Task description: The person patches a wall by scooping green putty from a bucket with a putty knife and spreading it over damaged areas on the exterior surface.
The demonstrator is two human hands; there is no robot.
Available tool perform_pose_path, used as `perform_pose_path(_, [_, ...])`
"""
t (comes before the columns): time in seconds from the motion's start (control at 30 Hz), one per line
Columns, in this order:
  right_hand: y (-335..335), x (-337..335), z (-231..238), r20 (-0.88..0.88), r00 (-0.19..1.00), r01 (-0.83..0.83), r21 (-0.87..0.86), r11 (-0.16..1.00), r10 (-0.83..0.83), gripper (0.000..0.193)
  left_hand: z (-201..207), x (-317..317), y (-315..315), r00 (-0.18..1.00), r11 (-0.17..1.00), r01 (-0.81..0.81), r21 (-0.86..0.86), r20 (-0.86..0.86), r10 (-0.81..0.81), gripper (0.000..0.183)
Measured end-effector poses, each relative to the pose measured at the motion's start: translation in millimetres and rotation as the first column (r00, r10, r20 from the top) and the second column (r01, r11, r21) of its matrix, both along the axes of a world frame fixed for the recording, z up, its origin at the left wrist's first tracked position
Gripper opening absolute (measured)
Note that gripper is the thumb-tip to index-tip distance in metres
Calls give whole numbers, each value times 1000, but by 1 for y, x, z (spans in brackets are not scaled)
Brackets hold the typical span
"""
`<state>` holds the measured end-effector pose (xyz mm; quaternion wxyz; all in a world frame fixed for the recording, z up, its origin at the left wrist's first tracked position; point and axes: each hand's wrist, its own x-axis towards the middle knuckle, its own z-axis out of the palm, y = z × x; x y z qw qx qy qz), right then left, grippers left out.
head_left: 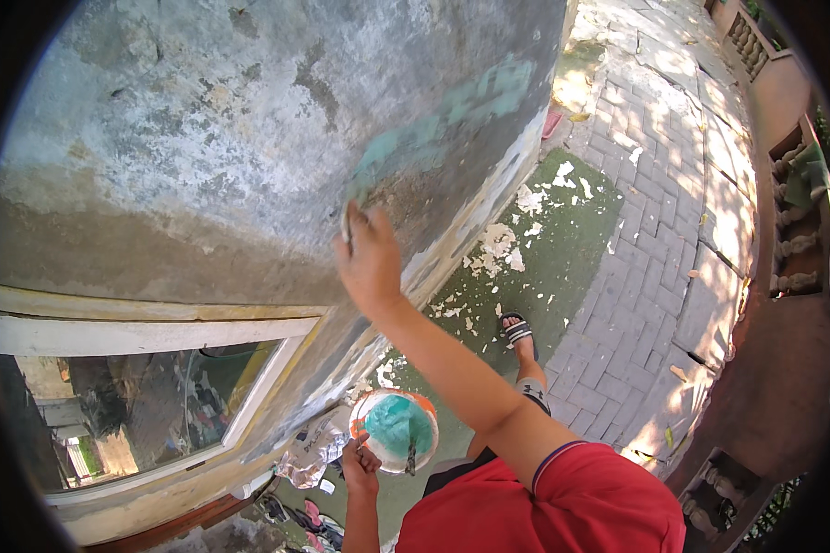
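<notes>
My right hand (pixel 373 261) is raised against the weathered grey wall (pixel 203 120). Its fingers are closed round what looks like a paintbrush (pixel 346 224), mostly hidden and blurred by motion. A streaky band of teal paint (pixel 433 122) runs from the hand up and to the right along the wall. Lower down, my left hand (pixel 361 465) is curled closed beside the left rim of a white bucket with an orange edge (pixel 429 405). Teal paint (pixel 399 426) and a dark stick-like handle (pixel 411 458) show in the bucket. What the left fingers grip, if anything, I cannot make out.
A white-framed window (pixel 148 339) lies at the lower left. Crumpled silver sheeting (pixel 314 452) and shoes (pixel 315 516) are near the bucket. Paint flakes (pixel 498 247) litter the green floor strip (pixel 572 253). Grey paving (pixel 650 230) runs beside it towards a railing wall (pixel 775 369). My sandalled foot (pixel 518 330) stands on the green.
</notes>
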<state>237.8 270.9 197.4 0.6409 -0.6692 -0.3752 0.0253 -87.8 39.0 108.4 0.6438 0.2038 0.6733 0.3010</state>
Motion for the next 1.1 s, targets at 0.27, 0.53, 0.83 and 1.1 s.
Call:
perform_pose_path(0.27, [-21,86,-29,-87,975,202,-22,979,-203,14,5,3,1,999,999,-53,8,10,53,43])
perform_pose_path(0.53, [22,110,1,44,983,182,-152,971,-178,22,-4,3,-2,997,999,-52,2,63,52,41])
perform_pose_path(0.83, [-21,65,35,-112,990,97,48,994,-91,17,-6,5,3,997,998,-56,-28,51,57,39])
perform_pose_path(1.1, [25,176,-103,-55,918,381,-154,912,-393,22,-8,13,5,998,999,-42,-28,43,43,39])
